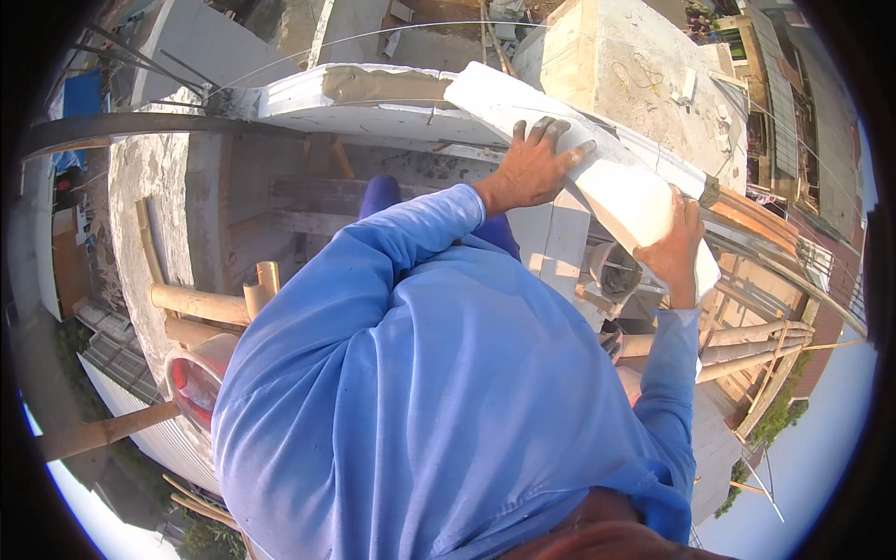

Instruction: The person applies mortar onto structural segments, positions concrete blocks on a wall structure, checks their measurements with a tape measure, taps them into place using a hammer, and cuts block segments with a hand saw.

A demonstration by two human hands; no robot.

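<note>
Long white block (613,184), flat-faced, sharp-edged, sunlit

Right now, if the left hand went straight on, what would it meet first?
The left hand is touching the block, so that first; beyond, perhaps the pale concrete, though depth is unclear.

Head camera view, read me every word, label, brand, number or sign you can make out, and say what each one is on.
There is no readable text in this view.
White block, with the left hand and right hand on it: no lettering on the faces that show.
Blue shirt: none visible.
Any markings in the distance are too small and blurred to read.
</note>
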